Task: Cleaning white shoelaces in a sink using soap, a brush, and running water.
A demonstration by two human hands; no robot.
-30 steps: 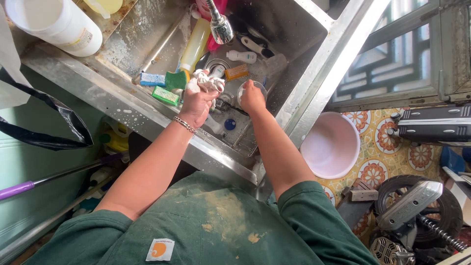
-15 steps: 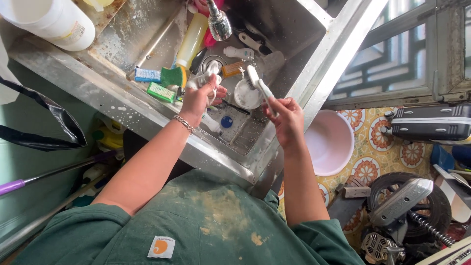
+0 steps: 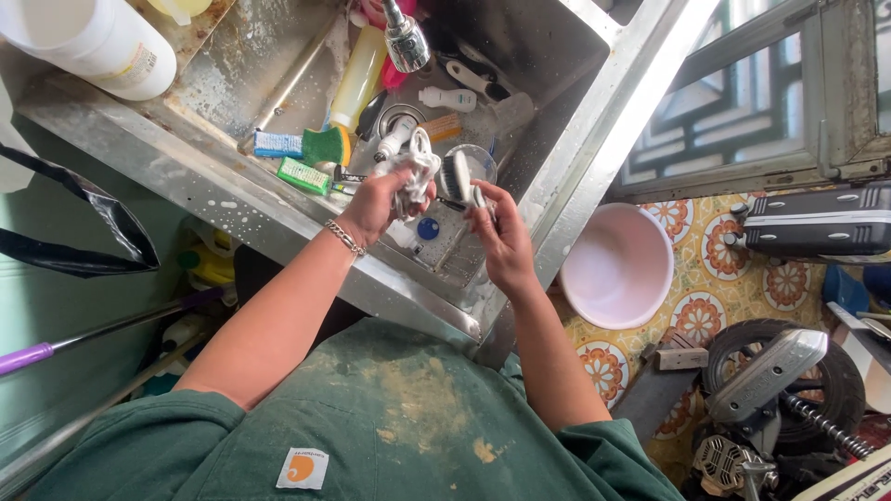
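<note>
My left hand (image 3: 379, 202) grips a white soapy bundle, a cloth or cord (image 3: 414, 176), over the steel sink (image 3: 232, 199). Beside it, my right hand (image 3: 499, 234) holds a white-handled brush with dark bristles (image 3: 457, 176), its head close against the bundle. A silver bracelet sits on my left wrist. Above both hands hangs the tap head (image 3: 406, 37). Under the hands lie a round blue cap (image 3: 427, 228) and a clear lid.
Sponges (image 3: 302, 160) and a yellow bottle (image 3: 358, 78) lie in the sink. A white container (image 3: 88, 37) stands at the sink's left corner. On the patterned floor to the right sit a pink basin (image 3: 617, 264), a dark case (image 3: 821, 221) and engine parts (image 3: 770, 390).
My right hand picked up the brush from the sink, swung out to the right, then came back in beside the bundle in my left hand. The view moved slightly closer.
</note>
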